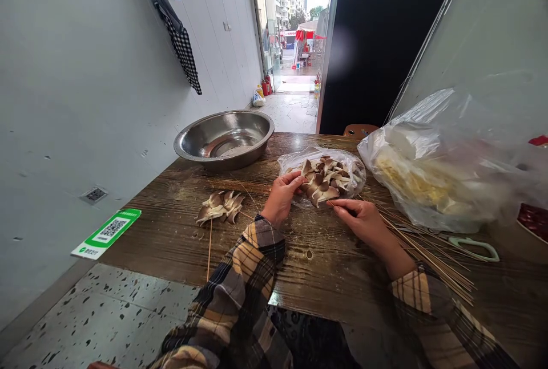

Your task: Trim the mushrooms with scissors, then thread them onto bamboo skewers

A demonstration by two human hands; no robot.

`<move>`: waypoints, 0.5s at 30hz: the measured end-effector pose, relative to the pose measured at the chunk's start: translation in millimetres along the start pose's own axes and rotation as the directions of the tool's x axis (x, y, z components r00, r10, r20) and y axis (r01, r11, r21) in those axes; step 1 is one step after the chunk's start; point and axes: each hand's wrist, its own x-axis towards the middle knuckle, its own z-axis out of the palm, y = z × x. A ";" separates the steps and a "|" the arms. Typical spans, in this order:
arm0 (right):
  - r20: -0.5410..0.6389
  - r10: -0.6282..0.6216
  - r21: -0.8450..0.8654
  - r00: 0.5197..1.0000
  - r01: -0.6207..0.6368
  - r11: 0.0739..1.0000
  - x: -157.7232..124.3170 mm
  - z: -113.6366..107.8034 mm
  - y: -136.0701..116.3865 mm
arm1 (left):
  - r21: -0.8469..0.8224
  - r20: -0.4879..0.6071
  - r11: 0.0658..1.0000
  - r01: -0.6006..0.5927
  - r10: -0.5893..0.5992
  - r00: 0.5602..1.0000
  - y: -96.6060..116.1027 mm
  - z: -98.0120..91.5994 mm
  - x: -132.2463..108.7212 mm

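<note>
My left hand (281,197) pinches a brown-capped oyster mushroom (319,191) in front of an open plastic bag (358,174) full of the same mushrooms. From the right, my right hand (359,218) is closed on a thin wooden skewer (330,203), its tip at the mushroom's lower edge; whether it has pierced the mushroom I cannot tell. Left of my left forearm lie skewered mushrooms (220,207), with a bare skewer end (209,252) pointing toward me. More loose skewers (428,260) lie in a bundle by my right wrist.
A steel basin (252,149) stands at the table's back left. Green-handled scissors (475,245) lie right of the skewers. Behind them sits a large plastic bag (432,186) with yellowish food. A QR-code card (109,233) is at the left edge, beside the wall.
</note>
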 end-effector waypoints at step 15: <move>0.023 -0.001 0.012 1.000 0.001 1.000 -2.5 0.0 -5.4 | -0.150 -0.054 0.988 -0.023 0.015 0.998 1.9 0.3 1.1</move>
